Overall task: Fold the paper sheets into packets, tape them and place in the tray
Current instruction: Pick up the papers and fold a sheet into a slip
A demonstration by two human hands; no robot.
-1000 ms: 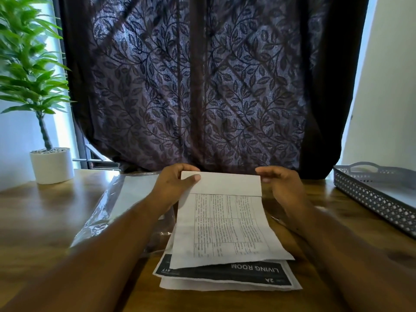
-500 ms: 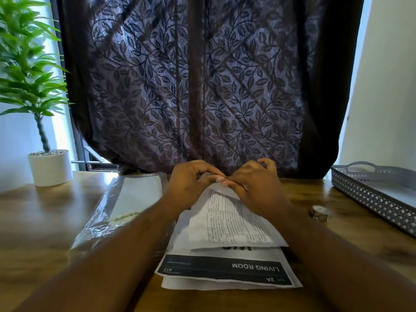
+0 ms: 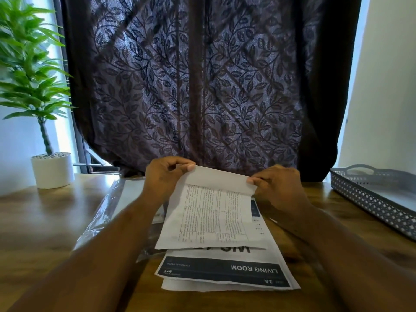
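A white paper sheet (image 3: 211, 217) printed with a table lies over a stack of printed sheets (image 3: 227, 271) on the wooden table. Its far edge is folded over toward me as a blank flap. My left hand (image 3: 162, 179) pinches the flap's left corner and my right hand (image 3: 276, 188) pinches its right corner, both lifted slightly off the stack. The grey perforated tray (image 3: 369, 199) stands at the far right, apart from both hands. No tape roll shows in this view.
A clear plastic sleeve (image 3: 105, 212) with paper in it lies left of the stack under my left forearm. A potted plant (image 3: 51, 170) stands at the back left. A dark leaf-patterned curtain (image 3: 202, 86) hangs behind the table.
My hands were together at the middle of the fold; they have slid apart to the flap's two corners. The sheet has shifted and lifted a little.
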